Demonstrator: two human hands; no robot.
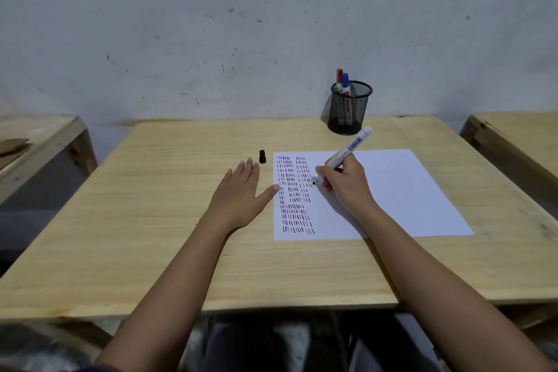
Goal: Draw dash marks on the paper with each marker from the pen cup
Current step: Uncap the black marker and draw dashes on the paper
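Observation:
A white sheet of paper (392, 190) lies on the wooden table (151, 220). Its left part carries several rows of short red, blue and black dashes (294, 193). My right hand (344, 181) grips a white marker (347, 151) with a black tip, and the tip touches the paper at the right edge of the dashes. My left hand (241, 190) rests flat on the table, fingers spread, thumb at the paper's left edge. The marker's black cap (262, 156) stands on the table just beyond my left fingers. A black mesh pen cup (350, 109) at the back holds a red-capped marker (339, 77) and a blue-capped marker (345, 83).
A stained grey wall rises right behind the table. Other wooden tables stand at the far left (36, 142) and far right (519, 136), with gaps between. The right part of the paper is blank.

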